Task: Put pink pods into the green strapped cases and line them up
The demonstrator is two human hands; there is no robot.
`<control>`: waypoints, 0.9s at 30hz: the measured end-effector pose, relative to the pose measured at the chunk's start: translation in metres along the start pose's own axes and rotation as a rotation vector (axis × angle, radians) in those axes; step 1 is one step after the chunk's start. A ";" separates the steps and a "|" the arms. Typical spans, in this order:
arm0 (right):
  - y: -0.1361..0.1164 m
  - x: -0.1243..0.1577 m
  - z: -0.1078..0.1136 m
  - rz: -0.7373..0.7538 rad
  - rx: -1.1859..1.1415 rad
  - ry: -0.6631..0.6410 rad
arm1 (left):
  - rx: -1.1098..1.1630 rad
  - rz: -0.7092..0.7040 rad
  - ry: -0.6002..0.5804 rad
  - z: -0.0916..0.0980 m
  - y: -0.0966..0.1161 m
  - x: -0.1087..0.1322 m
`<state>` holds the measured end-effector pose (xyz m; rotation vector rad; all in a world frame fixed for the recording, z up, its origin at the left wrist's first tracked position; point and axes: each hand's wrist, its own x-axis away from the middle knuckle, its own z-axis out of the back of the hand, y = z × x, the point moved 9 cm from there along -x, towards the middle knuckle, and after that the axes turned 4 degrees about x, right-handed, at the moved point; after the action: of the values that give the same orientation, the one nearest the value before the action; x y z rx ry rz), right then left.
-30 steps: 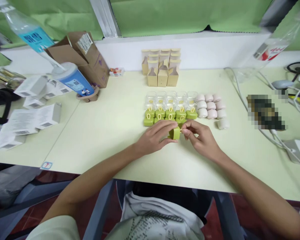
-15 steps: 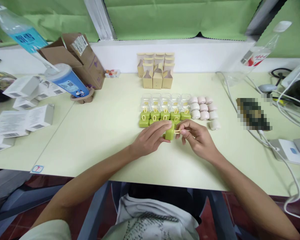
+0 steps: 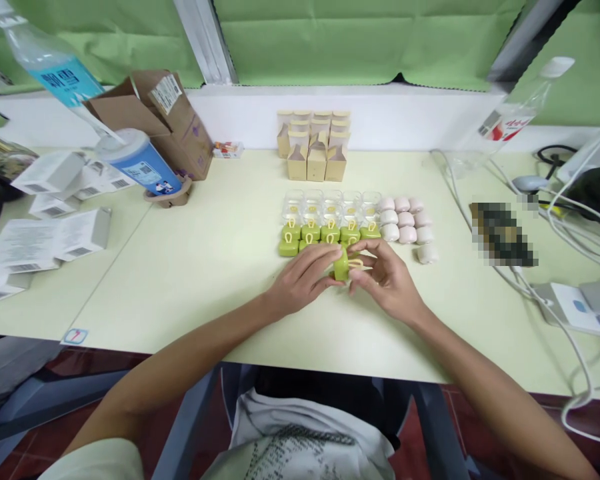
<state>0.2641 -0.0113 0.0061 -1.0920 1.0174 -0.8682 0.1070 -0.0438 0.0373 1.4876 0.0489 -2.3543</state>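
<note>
A small glossy green cap [image 3: 341,265] with a pale yellow cord loop is held sideways between my hands, the loop pointing right. My left hand [image 3: 303,273] is closed on its left side, fingers above and thumb below. From the right, my right hand [image 3: 387,283] grips the cap's edge between forefinger and thumb, around the cord loop [image 3: 356,263]. Just beyond my hands, several more green caps [image 3: 310,231] stand in rows with their loops up; my fingers partly hide the front row. Behind them is a row of clear plastic cups [image 3: 313,205] with yellowish centres.
White and pale pink rounded pieces [image 3: 407,219] are grouped right of the caps, one [image 3: 427,253] apart. Open tan boxes [image 3: 317,160] stand at the wall. White cartons [image 3: 30,243], a blue cup [image 3: 143,167] and a cardboard box [image 3: 180,127] are left; white cables [image 3: 550,303] run right.
My right fingers have moved left from pinching the cord loop to the cap's edge. The cap stays in my left hand, and the view has shifted slightly.
</note>
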 end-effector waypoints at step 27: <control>0.001 -0.007 0.061 0.245 1.169 -0.208 | 1.469 1.037 -0.027 -0.003 -0.085 0.021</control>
<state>0.3202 0.0130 0.0152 -0.0489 0.3121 -0.9114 0.0755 0.0304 0.0044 1.2598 -2.1856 -1.3062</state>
